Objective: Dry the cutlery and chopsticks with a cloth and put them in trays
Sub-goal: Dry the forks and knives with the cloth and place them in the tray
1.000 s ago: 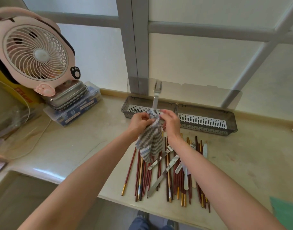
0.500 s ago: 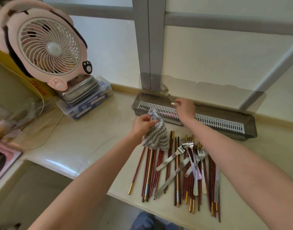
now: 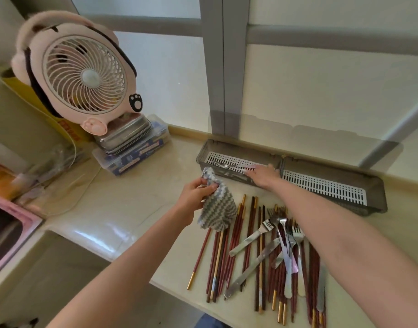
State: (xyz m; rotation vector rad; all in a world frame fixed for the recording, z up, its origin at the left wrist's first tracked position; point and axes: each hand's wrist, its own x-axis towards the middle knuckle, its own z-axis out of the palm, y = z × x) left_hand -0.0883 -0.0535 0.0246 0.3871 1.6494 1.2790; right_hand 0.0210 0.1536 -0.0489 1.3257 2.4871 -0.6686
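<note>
L hand (image 3: 195, 196) grips the cloth (image 3: 217, 209) at its top end, fingers curled round the bunched fabric. The cloth, grey-and-white striped, hangs from the fist w/ its lower edge over the upper ends of the leftmost chopsticks (image 3: 218, 256). R hand (image 3: 263, 174) reaches fwd over the near wall of the left tray (image 3: 202, 157), palm down, fingers stretched out near flat, gripping nothing visible. Its fingertips lie at the handle end of a fork (image 3: 234, 166), which lies lengthwise on the tray's white slotted insert. Contact btwn fingertips and fork: cannot tell. Right tray (image 3: 381, 197) sits end to end w/ the left one, touching it, both along the foot of the window frame (image 3: 221, 67) at the back of the counter (image 3: 113, 204). Other task items lie in a loose heap on the counter in front of the trays, near its front edge: many dark red chopsticks w/ gold tips, several forks (image 3: 266, 227) w/ heads toward the trays, and a table knife (image 3: 253, 268) lying diagonally across the chopsticks. R forearm passes over the right side of the heap. Left of the trays, well apart: a pink desk fan (image 3: 84, 74) standing on stacked metal tins (image 3: 126, 136), these on a clear plastic box (image 3: 132, 159).
</note>
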